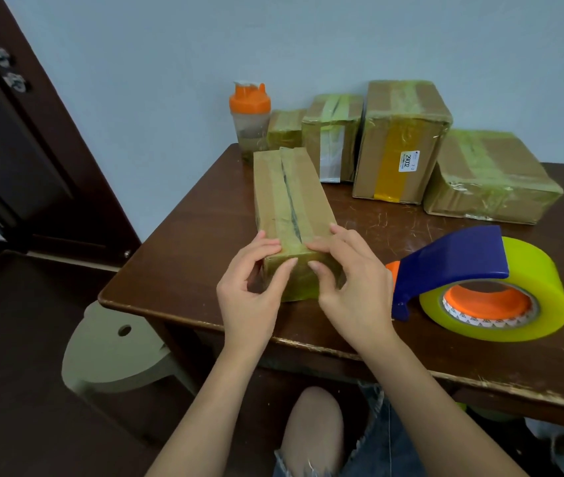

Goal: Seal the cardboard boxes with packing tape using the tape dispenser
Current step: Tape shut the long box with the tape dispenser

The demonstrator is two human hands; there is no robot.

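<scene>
Here we are pressing both hands against the near end of a long cardboard box (289,204) that is lying on the dark wooden table (187,270), its top seam running away from us under strips of tape. Our left hand (249,287) is laying its fingers over the near left corner, with the fingertips flat on the taped end face; our right hand (349,280) is mirroring it on the right corner, so neither hand is clenched and both are pushing with fairly straight fingers rather than grasping. The box is closed, so we cannot tell what it is holding. Just to the right of it, the tape dispenser (452,266), blue-handled and carrying a fat yellow-green tape roll (532,297), is resting on the table, apart from our hands. Four more taped boxes (401,142) are standing in a row along the wall behind, all shut. At the left end of that row a shaker bottle (251,122) with an orange lid is standing upright, its cloudy body showing a dark layer low down.
</scene>
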